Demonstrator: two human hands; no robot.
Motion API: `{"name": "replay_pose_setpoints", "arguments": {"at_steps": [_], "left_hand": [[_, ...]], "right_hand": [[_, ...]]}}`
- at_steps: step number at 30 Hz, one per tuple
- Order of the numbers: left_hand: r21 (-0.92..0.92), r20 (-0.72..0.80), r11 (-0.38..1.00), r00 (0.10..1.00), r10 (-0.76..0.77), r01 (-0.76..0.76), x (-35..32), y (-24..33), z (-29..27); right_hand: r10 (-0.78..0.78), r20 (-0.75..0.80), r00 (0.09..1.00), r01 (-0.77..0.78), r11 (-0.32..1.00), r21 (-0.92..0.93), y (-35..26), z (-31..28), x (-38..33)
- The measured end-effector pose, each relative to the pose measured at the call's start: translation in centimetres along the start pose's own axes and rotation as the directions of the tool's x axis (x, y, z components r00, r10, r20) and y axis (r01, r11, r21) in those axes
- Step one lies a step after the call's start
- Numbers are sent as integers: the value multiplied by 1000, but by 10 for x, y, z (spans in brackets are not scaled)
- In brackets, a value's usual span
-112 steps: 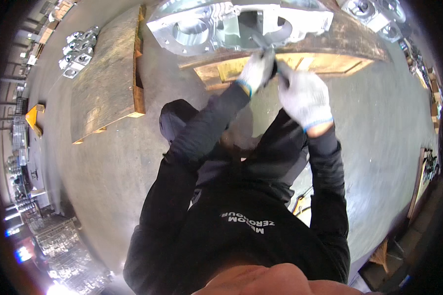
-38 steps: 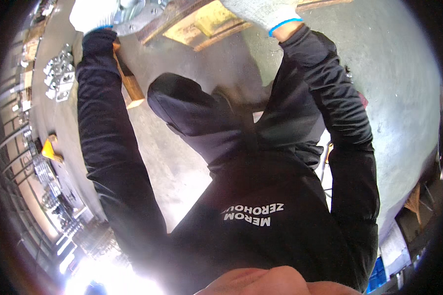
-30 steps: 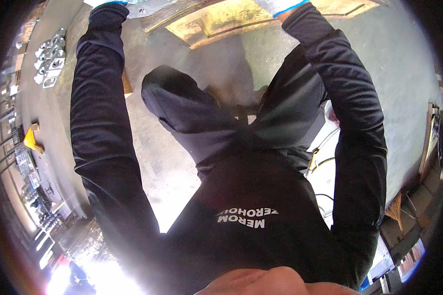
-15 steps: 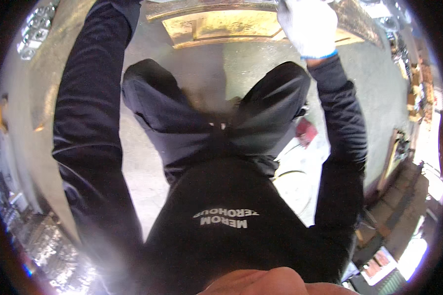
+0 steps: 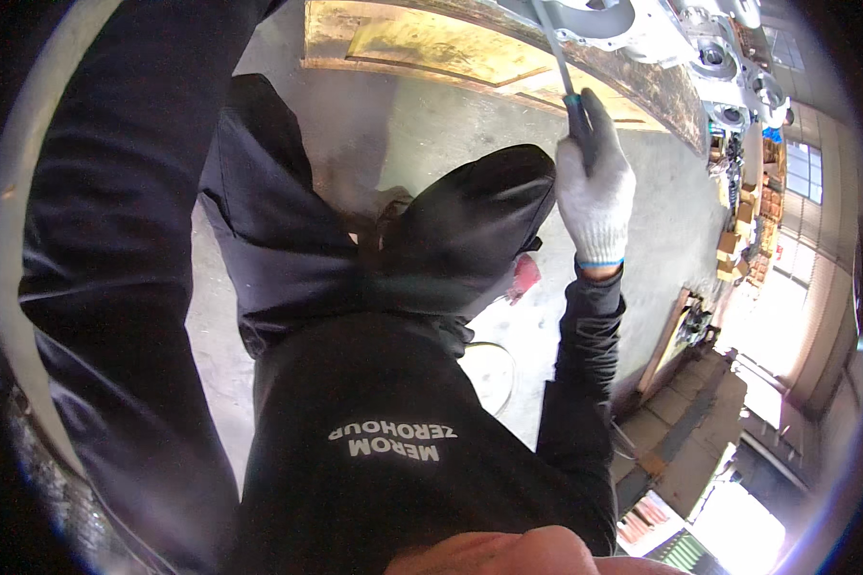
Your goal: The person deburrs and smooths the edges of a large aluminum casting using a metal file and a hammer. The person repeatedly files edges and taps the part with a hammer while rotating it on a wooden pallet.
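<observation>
My right hand point(image 5: 599, 196), in a white knitted glove with a blue cuff edge, is wrapped round the dark handle of a file point(image 5: 555, 50). Its long, narrow grey blade points up and away over the bench edge, and the tip is cut off by the top of the picture. Beside the blade lies a grey metal casting point(image 5: 599, 23) with a round opening; whether the two touch I cannot tell. My left arm point(image 5: 115, 240) reaches forward in a dark sleeve, its hand beyond the upper edge.
A worn wooden bench point(image 5: 642, 77) with a yellowish panelled side stands in front of my knees. More metal castings point(image 5: 724, 62) crowd its right part. Cardboard boxes point(image 5: 734, 244) are stacked farther right. A red thing point(image 5: 524, 278) lies on the floor by my right leg.
My right hand has come down and nearer, bringing the file into clear sight. The view has swung to the right, showing more castings; my left arm sits farther left in the picture.
</observation>
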State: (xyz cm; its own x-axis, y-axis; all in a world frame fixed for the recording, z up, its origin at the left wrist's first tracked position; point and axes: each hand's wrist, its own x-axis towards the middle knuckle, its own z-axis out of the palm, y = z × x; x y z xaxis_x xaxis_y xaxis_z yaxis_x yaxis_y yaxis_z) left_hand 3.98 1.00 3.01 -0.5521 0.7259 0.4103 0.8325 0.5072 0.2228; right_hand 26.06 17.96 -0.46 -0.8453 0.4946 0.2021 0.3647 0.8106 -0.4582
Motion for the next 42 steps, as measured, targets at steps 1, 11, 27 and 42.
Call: {"name": "replay_pose_setpoints", "arguments": {"at_steps": [1,11,27,42], "left_hand": [[-9,-3,1000,1000,-7,7,-2,1,2],[-97,-4,995,1000,-16,15,-12,7,7],[-97,12,995,1000,22,-21,-3,17,1],[-15,74,1000,997,-17,18,-8,29,-9]], "right_hand": [[89,16,996,-90,988,125,2,-1,-4],[465,-245,851,-180,695,696,-15,11,-17],[471,-320,822,-170,738,653,-26,7,-6],[433,93,896,-238,293,926,16,21,4]]}}
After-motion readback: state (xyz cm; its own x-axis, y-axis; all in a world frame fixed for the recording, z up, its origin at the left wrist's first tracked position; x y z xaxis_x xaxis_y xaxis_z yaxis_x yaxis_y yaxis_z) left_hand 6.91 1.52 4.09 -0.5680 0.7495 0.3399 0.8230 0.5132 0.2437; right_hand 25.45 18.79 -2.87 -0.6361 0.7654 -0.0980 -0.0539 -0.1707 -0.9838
